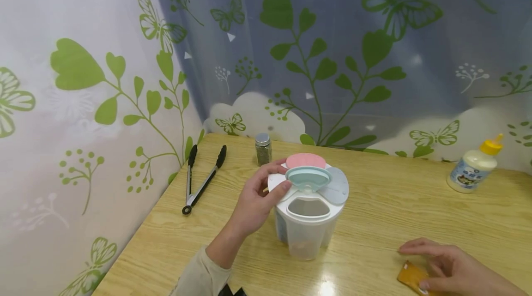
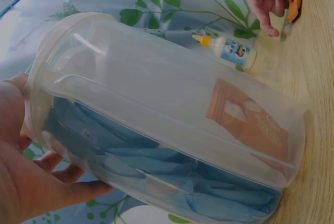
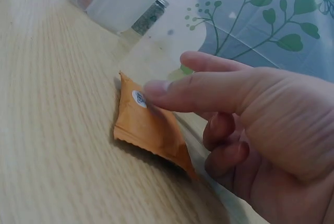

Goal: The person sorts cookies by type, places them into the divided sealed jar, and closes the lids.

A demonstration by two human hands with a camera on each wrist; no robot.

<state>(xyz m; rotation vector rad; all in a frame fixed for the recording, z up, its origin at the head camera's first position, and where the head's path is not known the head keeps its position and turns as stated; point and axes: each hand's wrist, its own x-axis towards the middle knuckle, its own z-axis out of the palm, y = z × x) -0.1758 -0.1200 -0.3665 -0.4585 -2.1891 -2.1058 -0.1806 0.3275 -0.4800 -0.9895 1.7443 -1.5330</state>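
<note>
A clear plastic divided storage container (image 1: 305, 236) stands upright on the table, its white lid carrying pink, grey and teal flaps. The teal flap (image 1: 308, 177) is raised, leaving the front compartment uncovered. My left hand (image 1: 254, 201) grips the lid's left edge, thumb on top. Through the wall in the left wrist view, blue packets (image 2: 156, 164) fill one compartment and an orange packet (image 2: 250, 125) lies low in another. Off to the right, my right hand (image 1: 455, 266) is over a second orange packet (image 3: 148, 127) lying on the table, thumb at its white round sticker, other fingers off it.
Metal tongs with black tips (image 1: 201, 183) lie spread at the table's left side. A small spice jar (image 1: 263, 150) with a silver lid stands behind the container. At the back right is a bottle (image 1: 471, 169) with a yellow nozzle. A patterned curtain (image 1: 332, 56) borders the table.
</note>
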